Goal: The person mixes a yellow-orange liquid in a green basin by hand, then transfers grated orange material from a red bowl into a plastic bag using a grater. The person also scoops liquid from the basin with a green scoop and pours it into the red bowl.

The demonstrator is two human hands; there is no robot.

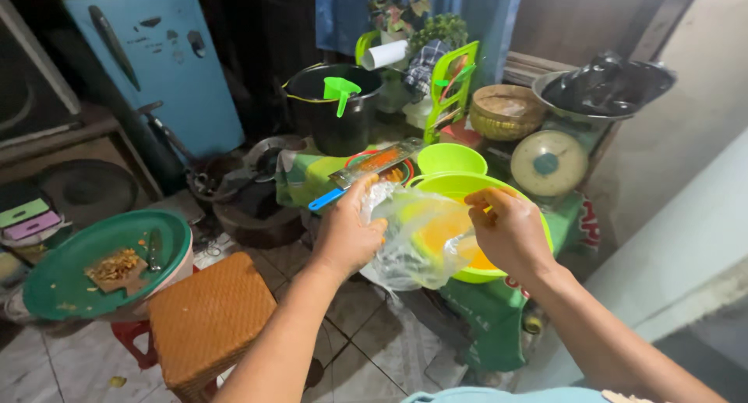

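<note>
The left hand [347,235] is closed in a grip on the near edge of a thin, clear, crinkled plastic bag [409,243], fingers curled over its rim. The right hand [510,231], at three o'clock from the left, pinches the opposite edge of the bag's mouth with curled fingers, so the bag hangs stretched between both hands. Directly behind the bag, touching or just beyond it, sits a large lime-green round plastic bowl [530,216] with orange liquid or pulp visible inside. At twelve o'clock from the bowl stands a smaller lime-green plastic bowl [452,159]. At eleven o'clock from the left hand lies a flat metal grater with a blue handle [366,173], resting across a round red-rimmed tray. Further out at twelve o'clock is a black pot [335,107] with a green plastic funnel [340,90] on it. At two o'clock from the right hand is a round kitchen scale [549,163] and a woven basket [506,111]. At nine o'clock, well apart, a wide green round tray [105,263] holds orange scraps on a small board, beside a woven brown stool [206,321].
</note>
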